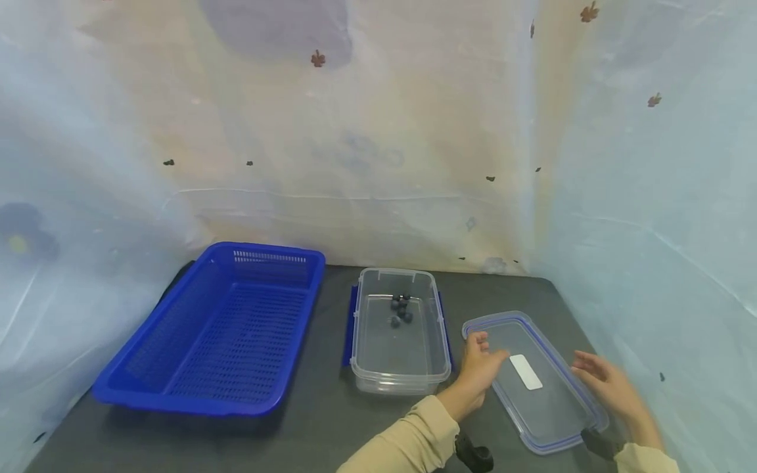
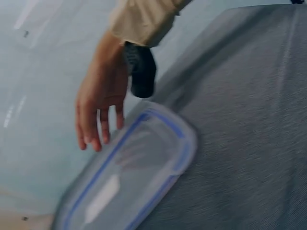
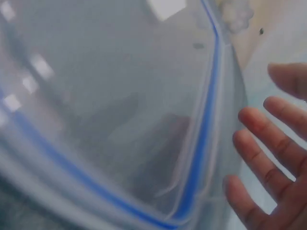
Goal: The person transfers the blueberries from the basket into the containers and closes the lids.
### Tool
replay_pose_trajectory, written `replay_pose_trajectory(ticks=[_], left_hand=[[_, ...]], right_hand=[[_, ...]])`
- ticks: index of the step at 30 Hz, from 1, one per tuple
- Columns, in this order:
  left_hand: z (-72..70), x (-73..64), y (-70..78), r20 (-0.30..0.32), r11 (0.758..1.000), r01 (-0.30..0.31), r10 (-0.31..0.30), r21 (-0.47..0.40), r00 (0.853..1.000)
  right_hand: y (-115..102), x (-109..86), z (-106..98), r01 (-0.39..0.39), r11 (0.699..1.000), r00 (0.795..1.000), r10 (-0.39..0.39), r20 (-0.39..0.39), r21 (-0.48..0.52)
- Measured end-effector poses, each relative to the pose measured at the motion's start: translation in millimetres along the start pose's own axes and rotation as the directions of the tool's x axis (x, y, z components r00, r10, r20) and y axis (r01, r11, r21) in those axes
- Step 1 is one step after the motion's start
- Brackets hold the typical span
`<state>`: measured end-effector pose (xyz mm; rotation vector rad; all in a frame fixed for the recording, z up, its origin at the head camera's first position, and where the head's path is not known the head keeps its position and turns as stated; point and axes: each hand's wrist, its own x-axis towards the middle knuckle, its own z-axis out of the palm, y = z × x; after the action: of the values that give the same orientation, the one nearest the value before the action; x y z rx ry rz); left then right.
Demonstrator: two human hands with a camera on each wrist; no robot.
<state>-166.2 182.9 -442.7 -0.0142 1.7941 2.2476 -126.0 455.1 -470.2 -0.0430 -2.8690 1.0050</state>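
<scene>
A clear rectangular lid with a blue gasket and a white label lies at an angle on the table's right side. My left hand is over its left edge, fingers loosely bent and holding nothing; whether it touches the lid cannot be seen. Beyond the opposite long edge is my right hand, its spread fingers apart from the rim in the right wrist view. The left wrist view also catches the right hand, fingers hanging down beside the lid.
Left of the lid stands a clear plastic container with blue side clips and several small dark round berries inside. A large blue perforated basket sits further left. Patterned sheeting surrounds the dark table.
</scene>
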Motion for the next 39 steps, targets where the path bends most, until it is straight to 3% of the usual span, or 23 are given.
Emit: replay_pose_trajectory(ticks=[7,14,18,24,28,32,35,39], left_hand=[[8.0,-2.0,-30.0,-0.109,0.999,0.033,-0.029,0.028,0.994],[10.8,0.2,-41.5,-0.136,0.999,0.049,-0.048,0.008,0.990],[10.3,1.1,-43.5,-0.127,1.000,0.028,-0.028,0.002,0.991],[7.7,2.5,-39.2,-0.101,1.000,0.005,-0.005,0.002,0.995],[6.1,4.7,-34.2,-0.071,0.999,-0.036,0.039,0.032,0.997],[5.4,6.4,-26.0,-0.041,0.996,-0.074,0.076,0.050,0.996],[3.8,7.5,-15.2,-0.017,0.993,-0.105,0.106,0.053,0.994],[-3.8,10.6,2.5,0.027,0.989,-0.131,0.130,0.071,0.991]], right_hand=[[15,-6.8,6,-0.066,0.998,0.998,0.066,0.014,0.018],[18,-11.1,8,-0.037,0.996,0.999,0.037,0.004,0.085],[18,-13.0,8,-0.075,0.991,0.997,0.072,0.024,0.113],[19,-15.0,8,-0.097,0.980,0.995,0.090,0.050,0.176],[22,-16.6,9,-0.012,0.970,1.000,0.011,0.006,0.244],[19,-20.1,6,0.071,0.937,0.997,-0.065,-0.030,0.343],[8,-21.9,0,0.068,0.923,0.998,-0.063,-0.025,0.379],[-10,-20.6,-7,0.020,0.931,1.000,-0.024,0.007,0.365]])
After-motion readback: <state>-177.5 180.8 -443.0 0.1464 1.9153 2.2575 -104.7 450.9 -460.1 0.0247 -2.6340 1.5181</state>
